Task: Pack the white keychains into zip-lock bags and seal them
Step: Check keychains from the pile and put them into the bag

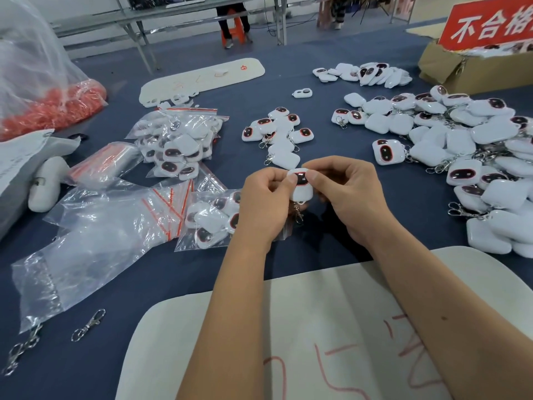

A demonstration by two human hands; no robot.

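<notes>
Mat: white mat [331,327] nearest, red handwriting I cannot read.
Hands: left hand [264,203] and right hand [350,194] both pinch one white keychain [301,184] — face up, likely for inspection before bagging.
Bags: zip-lock bags [173,140] left, some filled.
Stock: loose keychains [461,157] right — within reach.
Sign: red sign [490,21] reads "不合格".

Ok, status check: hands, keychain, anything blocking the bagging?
Left hand and right hand both pinch one white keychain above the table. Not bagged yet. Part-filled zip-lock bag lies just left. Nothing in the way.
</notes>
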